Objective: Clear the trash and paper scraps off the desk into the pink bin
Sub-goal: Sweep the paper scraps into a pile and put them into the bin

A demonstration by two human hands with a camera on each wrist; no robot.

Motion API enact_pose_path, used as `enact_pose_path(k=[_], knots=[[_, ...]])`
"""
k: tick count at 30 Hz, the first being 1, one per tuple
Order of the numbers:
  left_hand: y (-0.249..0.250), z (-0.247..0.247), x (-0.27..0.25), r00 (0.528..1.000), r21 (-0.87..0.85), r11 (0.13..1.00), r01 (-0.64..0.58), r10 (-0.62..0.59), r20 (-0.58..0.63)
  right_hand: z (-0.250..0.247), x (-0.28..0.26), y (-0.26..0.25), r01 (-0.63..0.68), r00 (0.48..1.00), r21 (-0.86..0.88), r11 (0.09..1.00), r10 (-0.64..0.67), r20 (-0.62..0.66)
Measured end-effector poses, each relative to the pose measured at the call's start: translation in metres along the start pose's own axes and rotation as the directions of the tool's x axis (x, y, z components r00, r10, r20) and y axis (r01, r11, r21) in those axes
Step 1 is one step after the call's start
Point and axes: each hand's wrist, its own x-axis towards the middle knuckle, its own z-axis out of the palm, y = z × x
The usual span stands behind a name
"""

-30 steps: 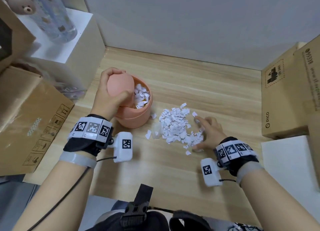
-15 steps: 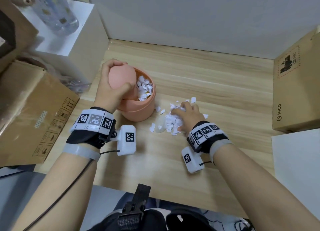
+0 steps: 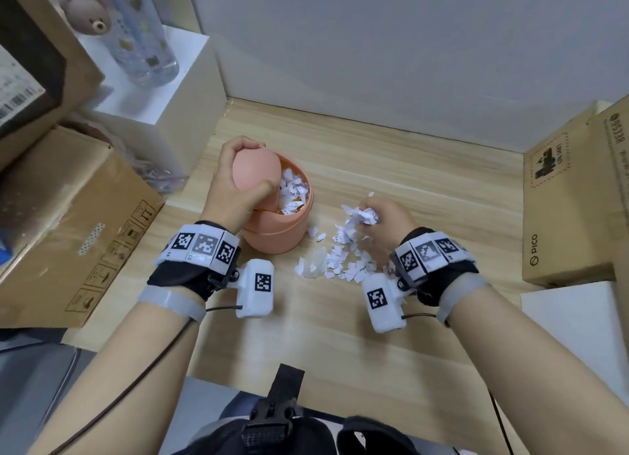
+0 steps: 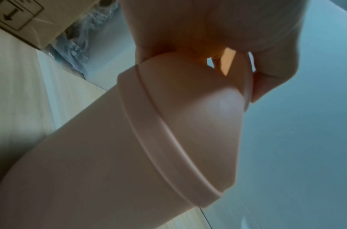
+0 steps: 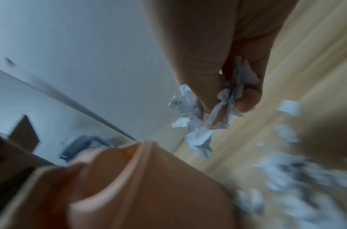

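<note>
The pink bin (image 3: 272,236) stands on the wooden desk, its inside holding white paper scraps (image 3: 292,192). My left hand (image 3: 238,178) grips the bin's pink swing lid (image 3: 255,172) and holds it tipped open; the lid (image 4: 198,100) fills the left wrist view. My right hand (image 3: 377,219) is raised just right of the bin, fingers curled round a bunch of scraps (image 3: 362,214), seen pinched at the fingertips (image 5: 223,99). More loose scraps (image 3: 343,260) lie on the desk below it, with a clear plastic scrap (image 3: 315,262) beside them.
Cardboard boxes (image 3: 68,223) crowd the desk's left side, with a white box (image 3: 163,90) carrying a clear bottle behind. More cartons (image 3: 575,202) and a white box (image 3: 578,325) line the right. A grey wall closes the back.
My right hand swept the spread scraps leftward toward the bin, closed on a bunch and has lifted it off the desk. The left hand kept the lid held open.
</note>
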Motion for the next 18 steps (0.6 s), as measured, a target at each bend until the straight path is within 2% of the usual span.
enact_pose_path(k=[4,7,9,11,13,18], knots=[[-0.001,-0.001,0.001,1.000,0.017,1.000,-0.017,0.017,0.005,-0.028,0.000,-0.059,0.129,0.992,0.097,0.987,-0.129,-0.008],[-0.001,-0.002,0.000,1.000,0.016,1.000,0.010,-0.010,0.021,-0.029,0.008,-0.097,0.199,0.977,0.047,0.979,-0.202,0.065],[0.000,-0.002,0.000,1.000,0.008,1.000,0.018,-0.019,0.020,-0.023,0.017,-0.116,0.243,0.965,-0.086,0.966,-0.232,0.122],[0.001,-0.003,-0.001,1.000,0.006,1.000,0.016,-0.016,0.017,-0.013,0.025,-0.128,0.274,0.955,-0.253,0.928,-0.233,0.180],[0.002,-0.003,-0.001,1.000,0.010,1.000,0.008,-0.008,0.023,-0.004,0.030,-0.132,0.268,0.957,-0.327,0.906,-0.212,0.197],[0.002,-0.004,-0.001,0.999,0.010,1.000,0.020,-0.020,0.035,0.000,0.031,-0.131,0.208,0.966,-0.293,0.933,-0.149,0.211]])
